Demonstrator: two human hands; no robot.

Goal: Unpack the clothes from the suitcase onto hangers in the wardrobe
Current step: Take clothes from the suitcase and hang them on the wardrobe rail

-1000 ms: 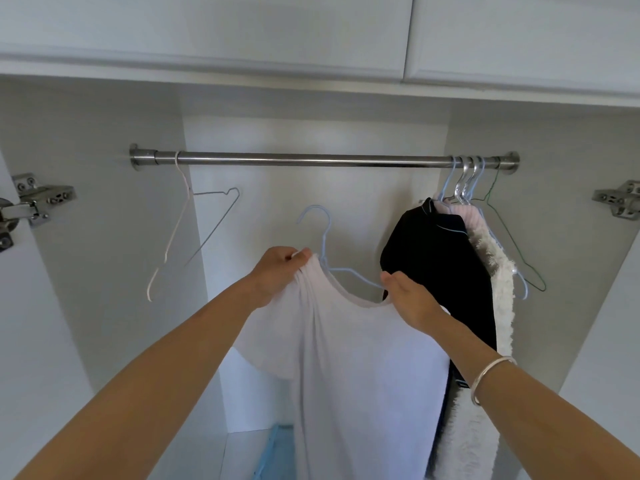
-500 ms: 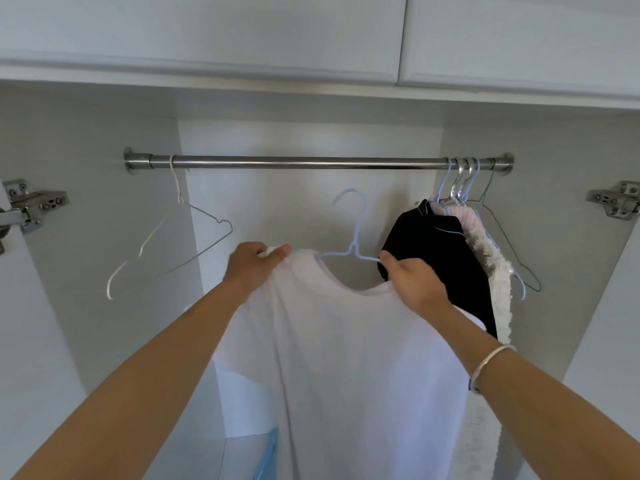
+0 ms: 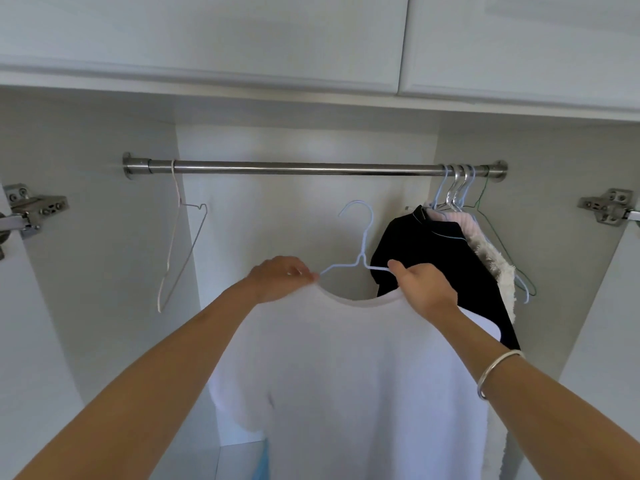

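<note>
White short-sleeved T-shirt [image 3: 346, 375] sits mid-scene inside the open wardrobe, neckline up, body hanging straight down, long axis vertical, front facing the camera. Pale blue wire hanger [image 3: 363, 244] is threaded in the neck: hook points up with its open side to the left, shoulder wire runs left-right, roughly level. Hook tip is below the horizontal steel rail [image 3: 311, 167] and not touching it. Left hand [image 3: 280, 277], slightly blurred, reaches in from lower left, fingers curled, pinching the shirt's left shoulder at the hanger's left arm. Right hand [image 3: 420, 289] comes in from lower right, fingers curled round the right shoulder fabric, thumb lying up on the hanger's right wire; thin silver bangle [image 3: 495, 372] on that wrist. Both forearms extended, raised toward the rail. Just right of the shirt, touching or overlapping behind the right hand, hangs a black collared garment [image 3: 433, 258], then a white fluffy garment [image 3: 495, 265] and an empty green wire hanger [image 3: 498, 237], all bunched at the rail's right end. 1 bare white wire hanger [image 3: 180, 244] hangs tilted at the rail's far left end. 2 metal door hinges [image 3: 38, 209] show, 1 at each side edge. White upper cabinet doors [image 3: 207, 36] above. Small blue item [image 3: 263, 459] low down, mostly hidden.
</note>
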